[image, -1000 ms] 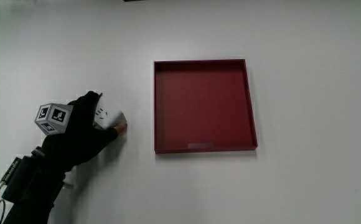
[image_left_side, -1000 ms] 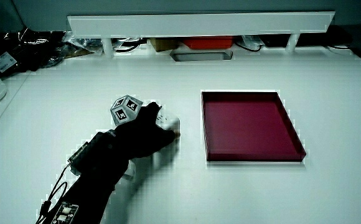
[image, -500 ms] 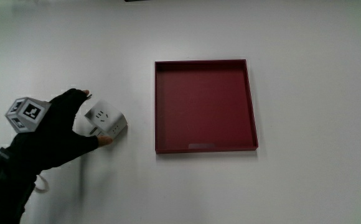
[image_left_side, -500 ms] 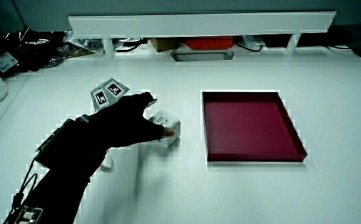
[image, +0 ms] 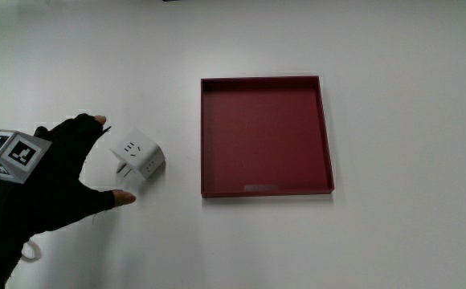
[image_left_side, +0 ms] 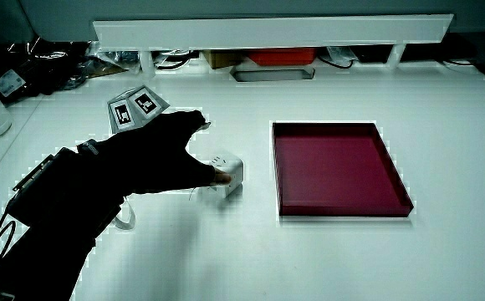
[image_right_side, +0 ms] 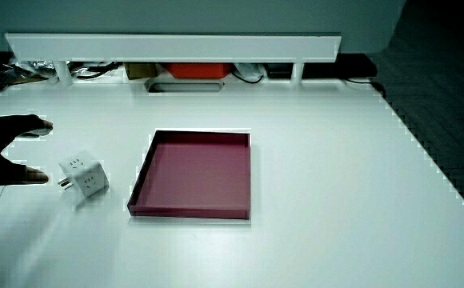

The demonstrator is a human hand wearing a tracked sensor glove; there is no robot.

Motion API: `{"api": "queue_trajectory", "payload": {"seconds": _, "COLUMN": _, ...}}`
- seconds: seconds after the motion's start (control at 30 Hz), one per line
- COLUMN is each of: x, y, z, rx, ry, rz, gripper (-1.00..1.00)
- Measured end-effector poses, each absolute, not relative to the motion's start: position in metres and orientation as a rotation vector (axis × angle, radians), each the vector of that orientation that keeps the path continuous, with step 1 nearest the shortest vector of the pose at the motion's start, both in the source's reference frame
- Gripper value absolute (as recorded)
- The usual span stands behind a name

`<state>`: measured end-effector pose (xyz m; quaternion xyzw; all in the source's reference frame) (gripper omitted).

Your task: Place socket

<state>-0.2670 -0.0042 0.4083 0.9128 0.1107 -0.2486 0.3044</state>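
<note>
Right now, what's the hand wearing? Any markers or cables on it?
The hand wears a black glove that leaves the fingertips uncovered. A small white cube with black square patterns sits on its back. The forearm is in a black sleeve, with a thin pale cable looping beside it.

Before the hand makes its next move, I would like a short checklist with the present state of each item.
1. Socket rests on the table: ok.
2. Hand has let go, fingers spread beside the socket: ok.
3. Socket clear of the red tray, a gap between them: ok.
4. Tray holds nothing: ok.
5. Socket sits flat: cannot tell; it looks tilted in a side view.
6. Socket in its intended place: cannot tell.
</note>
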Motion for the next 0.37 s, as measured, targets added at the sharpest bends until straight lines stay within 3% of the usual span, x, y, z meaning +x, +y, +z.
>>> {"api": "queue_trajectory", "payload": {"seconds": 0.07, "x": -0.256, "y": -0.004, "z": 0.389, "rx": 2.478, "ry": 0.272, "rz": -0.559, "gripper": -1.0}}
{"api": "queue_trajectory", "payload": {"seconds": 0.1, "x": -0.264, "y": -0.003, "z": 0.403, "rx": 2.425, "ry": 0.294, "rz": -0.651, "gripper": -1.0}}
{"api": "queue_trajectory", "payload": {"seconds": 0.27, "x": -0.255, "y": -0.002, "z": 0.388, "rx": 2.491, "ry": 0.243, "rz": -0.569, "gripper": -1.0}}
{"api": "queue_trajectory", "payload": {"seconds": 0.3, "x": -0.264, "y": -0.001, "z": 0.404, "rx": 2.459, "ry": 0.286, "rz": -0.632, "gripper": -1.0}}
{"api": "queue_trajectory", "payload": {"seconds": 0.37, "x": -0.261, "y": -0.001, "z": 0.399, "rx": 2.464, "ry": 0.278, "rz": -0.63, "gripper": -1.0}}
